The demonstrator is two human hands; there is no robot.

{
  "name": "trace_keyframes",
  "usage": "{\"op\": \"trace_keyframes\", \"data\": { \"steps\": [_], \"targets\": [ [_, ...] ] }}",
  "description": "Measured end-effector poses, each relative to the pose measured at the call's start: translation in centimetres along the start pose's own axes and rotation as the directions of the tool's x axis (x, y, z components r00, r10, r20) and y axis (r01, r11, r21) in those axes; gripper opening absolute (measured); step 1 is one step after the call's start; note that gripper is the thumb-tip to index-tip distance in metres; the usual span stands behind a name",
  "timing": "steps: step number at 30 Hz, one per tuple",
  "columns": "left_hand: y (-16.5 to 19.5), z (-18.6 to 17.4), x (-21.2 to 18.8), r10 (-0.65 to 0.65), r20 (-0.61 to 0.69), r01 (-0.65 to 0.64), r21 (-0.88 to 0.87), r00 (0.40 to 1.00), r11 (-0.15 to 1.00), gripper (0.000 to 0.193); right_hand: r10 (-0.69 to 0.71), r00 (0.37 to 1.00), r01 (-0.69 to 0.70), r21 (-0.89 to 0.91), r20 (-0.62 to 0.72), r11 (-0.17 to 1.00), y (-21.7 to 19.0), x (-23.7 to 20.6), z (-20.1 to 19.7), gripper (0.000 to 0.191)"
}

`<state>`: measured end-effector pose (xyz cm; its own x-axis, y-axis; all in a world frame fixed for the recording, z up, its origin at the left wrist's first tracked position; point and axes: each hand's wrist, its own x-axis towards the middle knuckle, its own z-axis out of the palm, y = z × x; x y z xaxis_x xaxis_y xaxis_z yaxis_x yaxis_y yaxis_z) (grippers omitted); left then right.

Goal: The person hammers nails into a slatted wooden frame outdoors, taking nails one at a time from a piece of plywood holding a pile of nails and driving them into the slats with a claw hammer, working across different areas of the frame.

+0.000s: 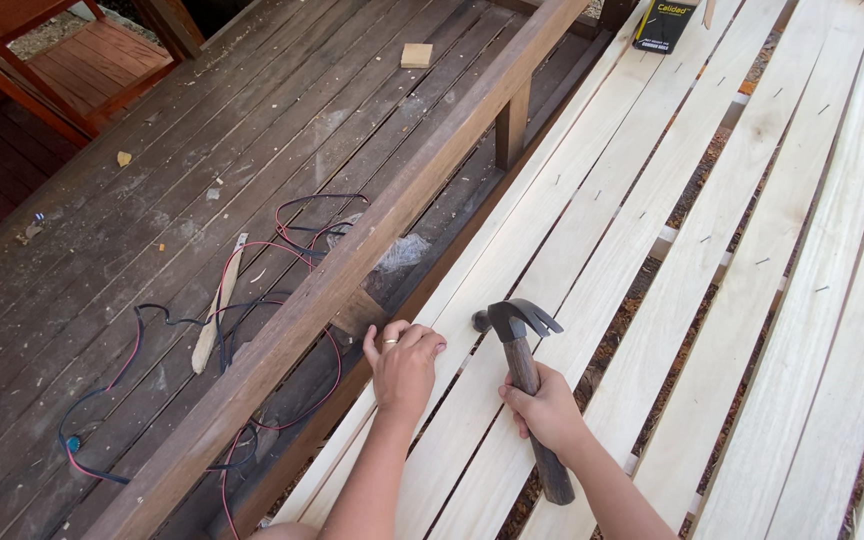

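my right grip (544, 410) is wrapped tight around the claw hammer (522, 360), head just above the pale slats (652, 250). my left grip (404, 365) is curled against a slat near the brown rail (352, 270). beyond, cables (252, 310) on the deck (152, 200).

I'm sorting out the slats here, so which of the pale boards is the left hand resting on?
The left hand rests on the outermost pale slat, the one beside the dark rail; the other slats lie farther right.
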<state>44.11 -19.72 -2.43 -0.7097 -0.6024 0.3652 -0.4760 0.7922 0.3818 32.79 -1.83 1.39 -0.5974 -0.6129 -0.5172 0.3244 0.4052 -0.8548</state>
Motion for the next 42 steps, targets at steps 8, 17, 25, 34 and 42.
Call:
{"op": "trace_keyframes", "data": {
  "steps": [8, 17, 25, 34, 42],
  "targets": [
    [-0.4, 0.8, -0.3, 0.025, -0.036, -0.024, 0.013, 0.999, 1.0, 0.006, -0.047, 0.999, 0.047, 0.017, 0.008, 0.999, 0.2, 0.1, 0.0, 0.011],
    [-0.4, 1.1, -0.4, 0.067, -0.037, -0.063, 0.088, 0.997, 0.994, 0.005, -0.043, 0.999, 0.043, -0.022, -0.01, 0.999, 0.3, 0.1, 0.0, 0.011],
    [0.3, 0.1, -0.1, 0.029, -0.004, -0.029, 0.062, 1.0, 0.998, 0.003, -0.055, 0.996, 0.048, -0.111, -0.067, 0.993, 0.0, -0.4, 0.6, 0.016],
    [0.9, -0.7, 0.3, -0.045, 0.064, 0.044, 0.009, 0.997, 0.999, 0.005, -0.163, 0.976, 0.082, -0.451, -0.142, 0.888, -1.0, -1.1, 1.0, 0.031],
    [0.9, -0.5, 0.5, -0.086, 0.093, 0.085, 0.018, 0.992, 0.996, 0.006, -0.182, 0.982, 0.106, -0.618, -0.06, 0.779, -1.9, -4.0, 1.9, 0.031]
  ]
}}
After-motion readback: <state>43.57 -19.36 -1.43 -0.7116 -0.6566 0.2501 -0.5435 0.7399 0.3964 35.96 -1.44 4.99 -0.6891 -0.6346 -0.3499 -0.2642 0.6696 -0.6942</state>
